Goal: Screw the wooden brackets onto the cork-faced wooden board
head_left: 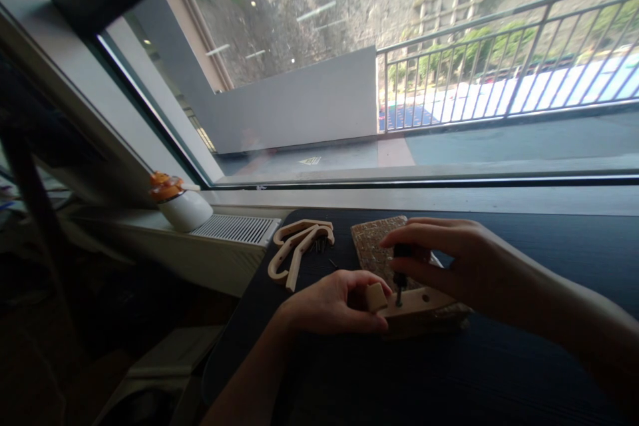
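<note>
Clamps the dark screwdriver nearly upright in the fingers of the right hand, straight above the wooden piece (laid lengthwise left to right over the brown block); grips its left end with the left hand.

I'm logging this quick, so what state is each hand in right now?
Left hand: closed around one end of a pale wooden piece.
Right hand: closed, holding a dark screwdriver.

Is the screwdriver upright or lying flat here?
Roughly upright: the right hand grips the handle of the screwdriver, and its shaft points down at the wooden piece held by the left hand.
</note>
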A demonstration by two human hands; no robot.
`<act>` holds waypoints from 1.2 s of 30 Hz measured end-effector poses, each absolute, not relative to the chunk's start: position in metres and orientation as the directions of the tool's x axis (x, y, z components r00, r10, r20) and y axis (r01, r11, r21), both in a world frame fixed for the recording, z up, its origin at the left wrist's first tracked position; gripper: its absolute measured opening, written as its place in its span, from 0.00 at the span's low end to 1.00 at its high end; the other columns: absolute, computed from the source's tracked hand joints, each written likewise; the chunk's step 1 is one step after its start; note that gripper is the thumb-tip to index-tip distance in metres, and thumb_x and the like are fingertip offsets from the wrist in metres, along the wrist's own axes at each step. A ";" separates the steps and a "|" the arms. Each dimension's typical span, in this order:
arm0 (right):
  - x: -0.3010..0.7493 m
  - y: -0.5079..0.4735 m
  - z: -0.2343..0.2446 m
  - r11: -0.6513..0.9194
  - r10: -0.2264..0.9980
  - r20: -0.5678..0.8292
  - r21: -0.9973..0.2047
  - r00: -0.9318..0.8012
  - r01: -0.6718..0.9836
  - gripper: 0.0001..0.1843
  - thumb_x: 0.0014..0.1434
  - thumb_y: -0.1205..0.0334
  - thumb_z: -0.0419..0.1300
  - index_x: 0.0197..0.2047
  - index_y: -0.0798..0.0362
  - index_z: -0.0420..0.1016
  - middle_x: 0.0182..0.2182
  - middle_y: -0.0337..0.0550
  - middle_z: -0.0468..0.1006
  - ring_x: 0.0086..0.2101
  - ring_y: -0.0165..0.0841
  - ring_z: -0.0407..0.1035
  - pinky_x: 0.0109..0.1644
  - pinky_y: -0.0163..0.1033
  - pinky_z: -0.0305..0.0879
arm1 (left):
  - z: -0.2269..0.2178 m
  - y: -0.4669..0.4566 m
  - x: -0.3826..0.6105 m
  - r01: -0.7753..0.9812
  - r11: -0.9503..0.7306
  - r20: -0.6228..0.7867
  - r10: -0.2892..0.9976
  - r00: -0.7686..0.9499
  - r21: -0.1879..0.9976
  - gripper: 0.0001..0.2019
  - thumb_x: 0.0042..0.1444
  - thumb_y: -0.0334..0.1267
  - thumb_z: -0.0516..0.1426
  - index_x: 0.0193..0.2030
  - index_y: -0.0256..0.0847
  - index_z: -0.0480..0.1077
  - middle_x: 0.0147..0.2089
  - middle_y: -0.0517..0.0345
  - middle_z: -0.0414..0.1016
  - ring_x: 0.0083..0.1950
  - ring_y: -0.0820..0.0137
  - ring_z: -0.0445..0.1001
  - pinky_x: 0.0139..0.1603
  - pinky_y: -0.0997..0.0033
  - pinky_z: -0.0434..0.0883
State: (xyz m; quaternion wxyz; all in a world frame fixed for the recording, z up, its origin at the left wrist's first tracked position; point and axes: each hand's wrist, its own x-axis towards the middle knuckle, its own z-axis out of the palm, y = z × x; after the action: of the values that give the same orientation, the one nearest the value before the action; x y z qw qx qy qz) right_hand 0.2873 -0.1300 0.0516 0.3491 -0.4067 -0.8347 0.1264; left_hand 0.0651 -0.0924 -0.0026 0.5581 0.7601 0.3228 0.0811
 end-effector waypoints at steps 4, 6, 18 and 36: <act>0.284 -0.128 0.049 0.650 0.758 0.476 -0.504 -0.445 0.568 0.12 0.63 0.59 0.56 0.47 0.46 0.77 0.38 0.38 0.79 0.34 0.28 0.74 0.35 0.29 0.67 | -0.003 -0.092 0.064 0.404 -0.178 -0.237 0.577 0.781 0.897 0.24 0.47 0.43 0.66 0.51 0.42 0.70 0.38 0.60 0.70 0.39 0.71 0.67 0.41 0.74 0.66; 0.284 -0.128 0.048 0.660 0.751 0.466 -0.497 -0.468 0.563 0.14 0.63 0.60 0.55 0.50 0.46 0.76 0.41 0.39 0.79 0.36 0.29 0.74 0.37 0.29 0.68 | -0.004 -0.092 0.064 0.393 -0.166 -0.238 0.568 0.788 0.904 0.26 0.45 0.41 0.67 0.52 0.42 0.69 0.38 0.60 0.70 0.39 0.71 0.68 0.41 0.74 0.66; 0.294 -0.129 0.051 0.660 0.750 0.457 -0.474 -0.479 0.582 0.18 0.62 0.64 0.55 0.54 0.45 0.74 0.47 0.40 0.80 0.43 0.36 0.76 0.45 0.35 0.71 | -0.007 -0.092 0.066 0.351 -0.173 -0.217 0.520 0.826 0.920 0.22 0.51 0.36 0.63 0.54 0.40 0.70 0.39 0.58 0.72 0.39 0.70 0.69 0.40 0.73 0.66; 0.283 -0.135 0.054 0.626 0.779 0.407 -0.553 -0.477 0.550 0.09 0.59 0.58 0.60 0.43 0.48 0.76 0.32 0.39 0.78 0.30 0.29 0.72 0.33 0.32 0.67 | -0.009 -0.092 0.066 0.349 -0.093 -0.265 0.479 0.837 0.933 0.14 0.51 0.36 0.63 0.45 0.39 0.71 0.34 0.63 0.70 0.35 0.74 0.67 0.36 0.77 0.64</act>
State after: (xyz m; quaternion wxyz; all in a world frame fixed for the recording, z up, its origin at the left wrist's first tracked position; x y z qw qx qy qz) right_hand 0.2830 -0.1349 0.0540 0.3247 -0.3951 -0.8411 0.1762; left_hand 0.0661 -0.0920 -0.0088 0.6121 0.7375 0.2805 0.0531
